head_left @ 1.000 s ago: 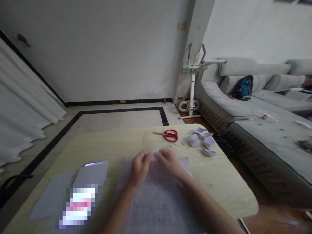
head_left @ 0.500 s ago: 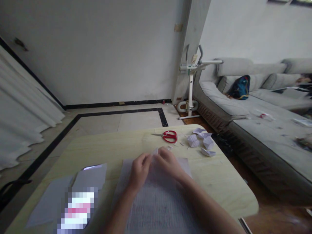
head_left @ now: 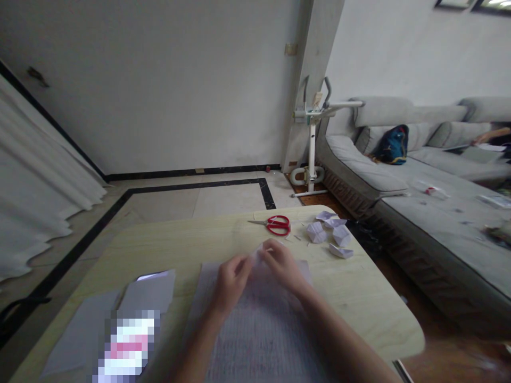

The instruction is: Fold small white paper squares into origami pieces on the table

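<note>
Between my two hands is a small piece of white paper (head_left: pixel 256 256), largely covered by my fingers. My left hand (head_left: pixel 232 276) pinches its left side, fingers curled. On the other side my right hand (head_left: pixel 280 264) grips it, with the index finger bent over the top. Both hands are above a large sheet of lined paper (head_left: pixel 255 340) lying on the table. Beyond them lie red-handled scissors (head_left: pixel 277 225), blades pointing left. Several folded white paper pieces (head_left: pixel 316 232) sit to the right of the scissors, with small paper scraps nearby.
White paper sheets (head_left: pixel 80 332) and a phone with a blurred screen (head_left: pixel 128 346) lie on the left of the wooden table (head_left: pixel 371 298). A grey sofa (head_left: pixel 447 223) with a blue bag (head_left: pixel 394 144) stands at right. Another person's hand (head_left: pixel 489 136) shows at the far right.
My hands have shifted slightly, the right one turning and lifting its bent index finger. The small paper's upright tip now leans right. The camera view has moved a little.
</note>
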### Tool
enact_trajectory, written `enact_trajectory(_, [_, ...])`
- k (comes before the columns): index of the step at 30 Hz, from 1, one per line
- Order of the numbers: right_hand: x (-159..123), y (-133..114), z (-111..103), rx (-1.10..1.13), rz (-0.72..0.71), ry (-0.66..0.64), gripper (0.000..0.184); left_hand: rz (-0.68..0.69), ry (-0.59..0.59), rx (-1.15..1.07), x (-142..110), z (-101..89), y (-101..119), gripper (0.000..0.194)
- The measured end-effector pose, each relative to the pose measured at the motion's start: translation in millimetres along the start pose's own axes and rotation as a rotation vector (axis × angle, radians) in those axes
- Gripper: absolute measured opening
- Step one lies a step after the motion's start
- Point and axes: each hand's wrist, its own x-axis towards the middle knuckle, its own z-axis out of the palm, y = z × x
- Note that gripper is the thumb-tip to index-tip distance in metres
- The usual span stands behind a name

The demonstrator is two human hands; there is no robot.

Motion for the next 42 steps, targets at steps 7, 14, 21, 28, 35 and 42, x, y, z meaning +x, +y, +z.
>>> enact_trajectory(7, [0, 0, 1, 0.118, 0.012, -0.031, 0.021, 0.049, -0.005, 0.083, 2, -2.9, -4, 0.036])
enact_trajectory(14, [2, 2, 0, -0.070, -0.087, 0.040, 0.019, 0.022, 0.023, 0.043, 1, -2.2, -1, 0.035])
enact_trajectory(21, [2, 0, 0, -0.099, -0.124, 0.063, 0.019, 0.013, 0.071, -0.076, 2, 1.1, -8, 0.025])
enact_trajectory(28, [-1, -5, -4, 0.120, -0.045, -0.026, 0.015, -0.091, 0.031, -0.316, 5, -1.3, 4, 0.020])
enact_trajectory(35, [2, -7, -9, 0.194, 0.006, -0.092, 0.019, -0.198, -0.016, -0.446, 4, -0.4, 6, 0.023])
enact_trajectory(42, [4, -6, -7, 0.147, -0.015, -0.063, 0.025, -0.127, 0.011, -0.317, 6, 0.6, 9, 0.027])
